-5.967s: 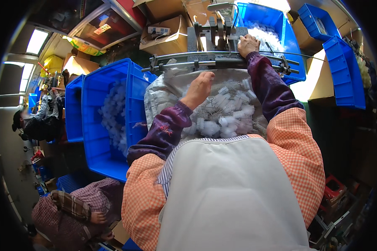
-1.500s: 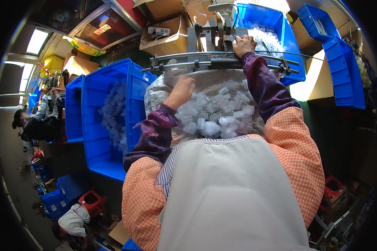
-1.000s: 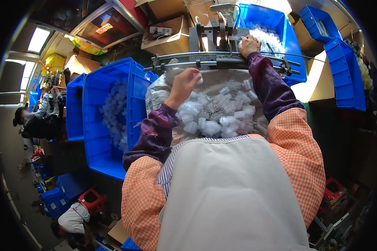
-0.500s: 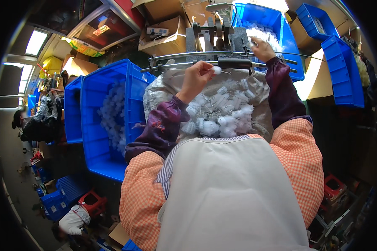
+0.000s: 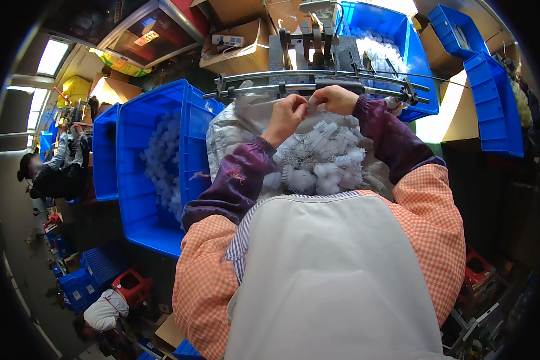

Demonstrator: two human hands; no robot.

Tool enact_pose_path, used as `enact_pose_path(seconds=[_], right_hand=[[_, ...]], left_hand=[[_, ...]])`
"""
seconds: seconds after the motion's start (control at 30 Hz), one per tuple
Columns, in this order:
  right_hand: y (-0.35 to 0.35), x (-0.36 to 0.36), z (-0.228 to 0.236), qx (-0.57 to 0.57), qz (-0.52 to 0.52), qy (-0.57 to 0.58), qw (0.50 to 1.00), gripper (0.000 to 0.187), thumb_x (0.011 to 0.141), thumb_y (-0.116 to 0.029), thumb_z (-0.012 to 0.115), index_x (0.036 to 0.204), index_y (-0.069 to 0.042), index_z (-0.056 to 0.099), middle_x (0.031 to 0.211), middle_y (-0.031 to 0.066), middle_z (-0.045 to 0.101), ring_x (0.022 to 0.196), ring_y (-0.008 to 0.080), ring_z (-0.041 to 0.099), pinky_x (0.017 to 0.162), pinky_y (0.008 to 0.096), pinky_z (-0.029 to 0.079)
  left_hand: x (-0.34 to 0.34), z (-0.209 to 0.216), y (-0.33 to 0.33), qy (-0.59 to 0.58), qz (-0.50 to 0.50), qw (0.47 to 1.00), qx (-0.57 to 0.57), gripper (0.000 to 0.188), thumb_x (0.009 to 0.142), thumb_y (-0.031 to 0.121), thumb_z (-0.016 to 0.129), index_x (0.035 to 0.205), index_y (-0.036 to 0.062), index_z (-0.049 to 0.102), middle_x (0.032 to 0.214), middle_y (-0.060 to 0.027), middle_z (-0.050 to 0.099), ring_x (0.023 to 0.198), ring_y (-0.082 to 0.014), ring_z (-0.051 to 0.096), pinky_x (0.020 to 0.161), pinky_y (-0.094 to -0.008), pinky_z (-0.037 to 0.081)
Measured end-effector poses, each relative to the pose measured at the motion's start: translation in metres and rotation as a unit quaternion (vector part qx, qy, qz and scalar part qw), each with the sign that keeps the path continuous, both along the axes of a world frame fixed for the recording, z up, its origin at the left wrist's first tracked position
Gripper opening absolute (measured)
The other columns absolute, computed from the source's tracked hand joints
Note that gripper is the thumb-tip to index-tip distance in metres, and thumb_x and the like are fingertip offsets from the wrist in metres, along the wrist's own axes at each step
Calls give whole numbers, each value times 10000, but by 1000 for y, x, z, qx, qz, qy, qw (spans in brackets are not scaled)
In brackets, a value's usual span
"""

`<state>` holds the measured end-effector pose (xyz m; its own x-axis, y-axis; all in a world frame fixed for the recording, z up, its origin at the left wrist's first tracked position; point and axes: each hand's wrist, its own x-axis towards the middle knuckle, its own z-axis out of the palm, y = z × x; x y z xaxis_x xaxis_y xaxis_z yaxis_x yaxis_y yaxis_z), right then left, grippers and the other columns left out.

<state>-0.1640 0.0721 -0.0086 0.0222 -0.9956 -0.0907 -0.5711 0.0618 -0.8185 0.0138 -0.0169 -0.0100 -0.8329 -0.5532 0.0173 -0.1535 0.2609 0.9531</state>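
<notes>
Just in front of the machine's metal rods, both my hands meet with their fingertips nearly touching. My left hand (image 5: 286,119) is closed in a pinch on a small white bristle brush, mostly hidden by the fingers. My right hand (image 5: 338,100) has its thumb and fingers pinched together beside it; what they hold is too small and covered to make out. Below them, a heap of white bristle brushes (image 5: 327,171) with thin wire stems lies on a pale grey sack (image 5: 222,141) in front of my apron.
A bench machine (image 5: 309,45) with long metal rods (image 5: 264,75) stands ahead. To the left, a large blue bin (image 5: 135,225) contains white pieces. Another blue bin (image 5: 423,99) with white pieces is at the far right. A cardboard box (image 5: 240,57) stands beyond the rods.
My right hand has come back from the far-right blue bin to my left hand. The brush in my left hand, visible with its wire stem before, is now mostly covered.
</notes>
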Motion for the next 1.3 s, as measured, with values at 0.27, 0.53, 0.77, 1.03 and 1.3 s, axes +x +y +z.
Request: enact_pose_path(seconds=[0.27, 0.53, 0.77, 1.03, 1.3], right_hand=[[33, -1, -2, 13, -50, 194, 980, 250, 738, -131, 529, 959, -96, 641, 884, 127, 639, 856, 314, 593, 757, 391, 473], [20, 23, -34, 55, -39, 211, 975, 247, 722, -136, 502, 941, -104, 613, 883, 169, 615, 881, 348, 573, 744, 442, 459], [22, 29, -29, 22, -21, 183, 983, 216, 736, -132, 518, 925, -75, 607, 837, 185, 608, 842, 365, 571, 728, 444, 457], [15, 35, -19, -89, -33, 118, 988, 222, 795, -163, 554, 976, -45, 607, 913, 141, 619, 869, 322, 582, 769, 387, 461], [10, 70, 6, -75, -45, -236, 968, 374, 819, -21, 495, 1191, -12, 454, 978, 109, 567, 912, 132, 523, 798, 272, 433]], left_hand=[[70, -36, -58, -223, 17, 944, -241, 225, 788, 218, 534, 900, 43, 617, 882, -184, 618, 844, -369, 577, 739, -443, 453], [94, -52, -58, -223, -53, 955, -185, 358, 749, 244, 630, 1038, 35, 596, 993, -163, 620, 910, -322, 592, 800, -370, 462], [81, -58, -63, -219, -52, 962, -158, 293, 695, 53, 617, 987, 19, 609, 798, -102, 631, 704, -196, 605, 683, -289, 487], [69, 13, -49, -32, -59, 968, -243, 217, 713, -8, 591, 930, -6, 601, 872, -95, 579, 660, -140, 572, 615, -261, 480], [33, 51, -9, 72, -24, 994, -77, 166, 777, 2, 619, 940, -12, 593, 861, -71, 605, 740, -125, 609, 671, -226, 491]])
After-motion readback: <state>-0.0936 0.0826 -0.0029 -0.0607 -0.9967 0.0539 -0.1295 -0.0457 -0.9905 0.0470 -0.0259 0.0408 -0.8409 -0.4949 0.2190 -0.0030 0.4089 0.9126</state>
